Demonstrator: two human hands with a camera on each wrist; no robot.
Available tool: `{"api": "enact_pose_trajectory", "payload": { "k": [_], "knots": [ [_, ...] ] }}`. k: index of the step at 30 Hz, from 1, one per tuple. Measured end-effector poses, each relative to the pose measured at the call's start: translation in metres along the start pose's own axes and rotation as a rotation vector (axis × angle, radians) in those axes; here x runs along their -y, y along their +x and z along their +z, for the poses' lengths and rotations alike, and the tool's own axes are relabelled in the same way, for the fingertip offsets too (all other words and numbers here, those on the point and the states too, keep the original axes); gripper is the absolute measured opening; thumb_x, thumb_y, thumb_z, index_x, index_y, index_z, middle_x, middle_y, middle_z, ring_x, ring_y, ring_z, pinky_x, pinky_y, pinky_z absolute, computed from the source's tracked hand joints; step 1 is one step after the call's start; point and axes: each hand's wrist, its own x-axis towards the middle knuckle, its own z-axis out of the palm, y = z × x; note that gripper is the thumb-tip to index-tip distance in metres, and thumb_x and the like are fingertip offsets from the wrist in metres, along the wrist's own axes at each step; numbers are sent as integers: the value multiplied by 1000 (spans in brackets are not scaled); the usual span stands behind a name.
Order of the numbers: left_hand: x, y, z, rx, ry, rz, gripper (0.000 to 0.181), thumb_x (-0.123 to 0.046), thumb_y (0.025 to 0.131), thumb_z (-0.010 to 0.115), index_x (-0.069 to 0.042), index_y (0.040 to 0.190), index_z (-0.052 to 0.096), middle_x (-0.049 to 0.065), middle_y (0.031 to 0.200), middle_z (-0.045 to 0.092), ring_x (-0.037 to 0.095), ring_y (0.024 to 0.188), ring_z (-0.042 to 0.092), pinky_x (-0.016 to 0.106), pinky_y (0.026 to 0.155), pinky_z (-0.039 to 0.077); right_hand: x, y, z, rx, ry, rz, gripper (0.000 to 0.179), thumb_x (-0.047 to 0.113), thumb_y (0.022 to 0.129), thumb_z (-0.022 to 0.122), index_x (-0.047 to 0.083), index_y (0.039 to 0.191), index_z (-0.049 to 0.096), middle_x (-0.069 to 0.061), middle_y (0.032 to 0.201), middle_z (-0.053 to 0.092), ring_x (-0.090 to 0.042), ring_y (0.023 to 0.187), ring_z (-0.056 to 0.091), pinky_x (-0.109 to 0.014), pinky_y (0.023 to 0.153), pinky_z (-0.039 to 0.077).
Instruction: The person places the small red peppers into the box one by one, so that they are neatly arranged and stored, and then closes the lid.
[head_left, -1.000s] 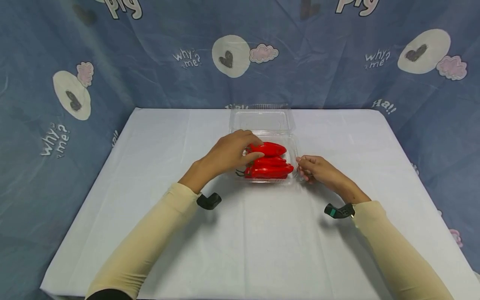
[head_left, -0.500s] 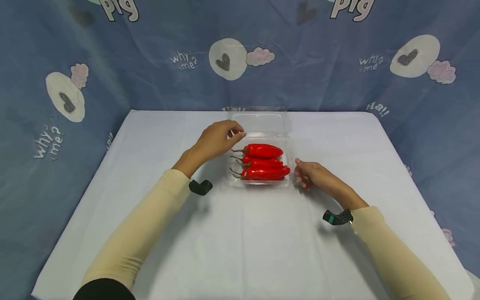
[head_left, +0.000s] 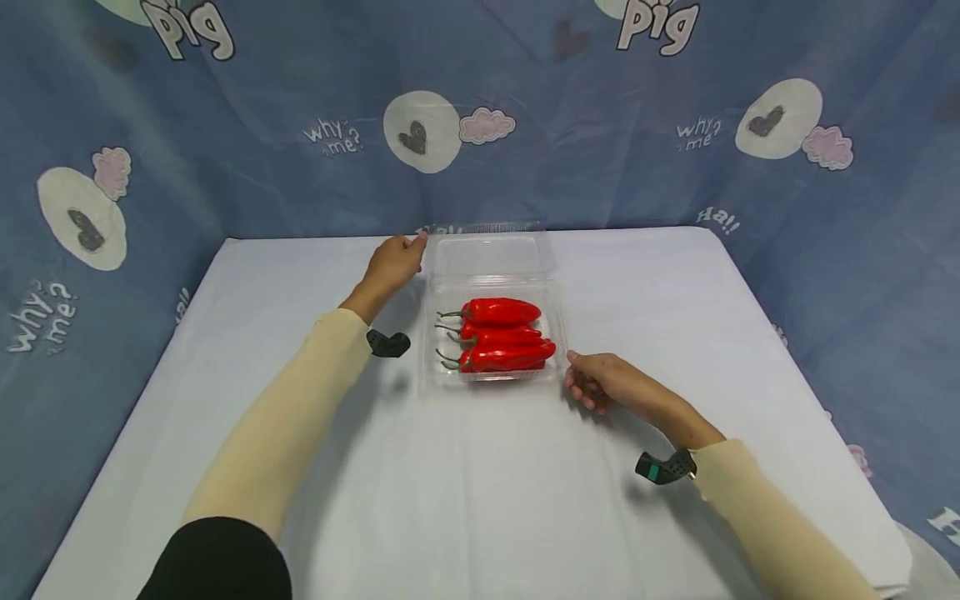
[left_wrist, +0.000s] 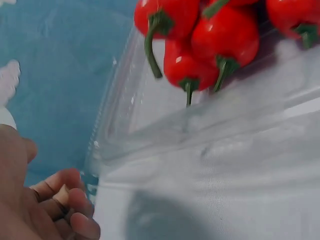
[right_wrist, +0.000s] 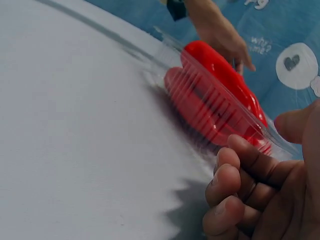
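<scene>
A clear plastic clamshell container (head_left: 492,379) stands with its lid (head_left: 491,254) folded back, holding several red peppers (head_left: 501,312) with green stems. My left hand (head_left: 392,262) is beside the lid's left edge. In the left wrist view its fingers (left_wrist: 80,202) are loosely curled and apart from the thumb, with nothing between them, close to the clear plastic. At the container's front right corner is my right hand (head_left: 611,385). In the right wrist view its bent fingertips (right_wrist: 226,175) and thumb (right_wrist: 290,125) stand apart near the plastic rim.
A white cloth (head_left: 480,483) covers the table. Behind and along the sides hangs a blue printed curtain (head_left: 300,183), close to the lid's far edge. Both wrists wear black straps, including one (head_left: 663,468) on the right.
My left hand has moved from over the peppers, back and left to the lid's edge. My right hand has slipped slightly towards the front corner. The head view has shifted.
</scene>
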Motion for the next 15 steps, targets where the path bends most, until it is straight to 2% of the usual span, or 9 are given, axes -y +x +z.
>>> {"api": "enact_pose_trajectory", "payload": {
  "k": [2,5,9,12,15],
  "knots": [
    [5,9,4,35,-28,-63,58,-54,107,30,-4,97,59,11,97,63,23,74,55,36,66,46,-2,0,1,8,15,-19,48,39,110,37,-2,96,59,-6,74,54,-17,63,51,-28,54,41],
    [12,23,11,87,-78,-149,61,-54,106,30,-3,114,62,5,94,61,18,71,56,32,63,47,-4,0,3,17,45,-52,42,33,110,40,-3,96,58,-5,74,54,-16,62,50,-26,53,41],
    [17,36,21,116,-176,-213,56,-49,106,38,-4,128,61,-1,87,58,11,66,52,27,59,43,-4,-2,2,26,67,-82,38,28,110,40,-3,94,55,-4,72,54,-16,62,49,-25,52,41],
    [22,41,26,110,-233,-228,45,-42,106,45,-4,123,61,-2,85,58,10,64,50,25,57,42,-4,-2,2,26,62,-90,38,27,111,39,-4,94,55,-4,72,53,-15,62,49,-25,52,41],
    [25,42,30,105,-272,-202,35,-38,106,50,-5,113,58,0,86,56,9,62,48,25,56,41,-4,-3,2,25,57,-93,39,27,111,39,-4,95,55,-3,73,54,-15,63,49,-25,52,41]
  ]
}}
